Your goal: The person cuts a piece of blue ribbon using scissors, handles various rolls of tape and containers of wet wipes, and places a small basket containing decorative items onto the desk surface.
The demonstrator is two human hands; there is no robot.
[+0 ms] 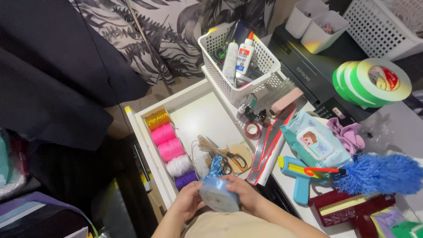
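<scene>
Both hands were low in the near centre of the view, over the near end of an open white drawer (194, 114). The left hand (188, 202) and right hand (246, 194) were wrapped around a light blue ribbon spool (219, 195) from either side, fingers curled on its rim, its flat face turned toward the camera; a bunch of loose blue ribbon (216, 166) stuck up from the spool's far edge. Inside the drawer, along its left wall, thread cones sat in a row from far to near: gold (157, 119), two pink (166, 141), white (179, 165), purple (186, 179). Just beyond the spool lay orange-handled scissors (233, 161) on a round wooden disc (241, 154), with a tangle of twine (206, 144) to their left. A white slotted basket (240, 61) holding glue bottles (240, 56) sat over the drawer's far right corner. To the right of the hands, on the desk, were a blue and yellow glue gun (304, 174), a pack of wet wipes (310, 142), a blue fluffy duster (381, 172) and, farther off, green tape rolls (370, 81) on a black printer (308, 70). Red-edged rulers (269, 147) lay between the drawer and the wipes. Dark fabric (57, 70) filled the left side.
</scene>
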